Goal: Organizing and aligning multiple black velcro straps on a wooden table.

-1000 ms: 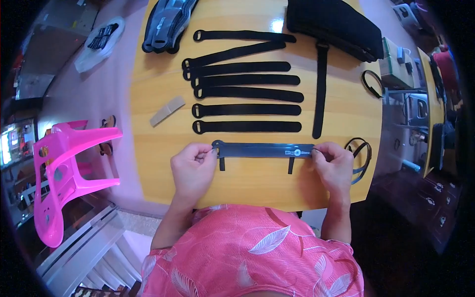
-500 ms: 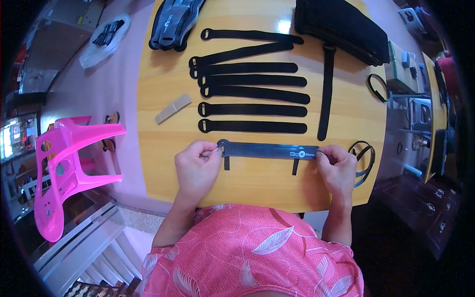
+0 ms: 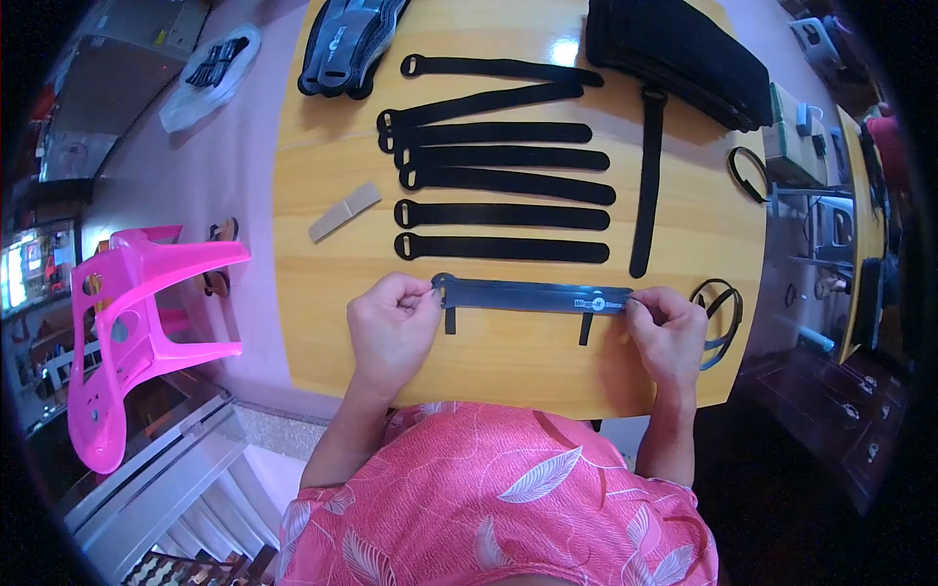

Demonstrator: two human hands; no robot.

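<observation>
A dark printed strap point(image 3: 528, 295) with a slotted loop at its left end is stretched level between my hands, close to the table's near side. My left hand point(image 3: 393, 327) pinches the loop end, and my right hand point(image 3: 668, 334) pinches the other end between thumb and fingers. Two short black strips point(image 3: 584, 329) show just below the strap, one toward each end. Beyond it, several black straps with slotted ends point(image 3: 508, 248) lie in a rough stack of rows, their loops to the left. Another black strap point(image 3: 647, 186) lies lengthwise at the right.
On the yellow wooden table point(image 3: 332, 293) are a bundle of printed straps point(image 3: 342, 49), a black folded pile point(image 3: 674, 63), a grey-beige strip point(image 3: 344, 213) and curled bands point(image 3: 721, 322). A pink plastic stool point(image 3: 127, 332) lies tipped over on the left; a plastic bag point(image 3: 210, 78) is behind it.
Almost nothing differs. The whole view has shifted very slightly, while both hands keep the same pinch on the strap.
</observation>
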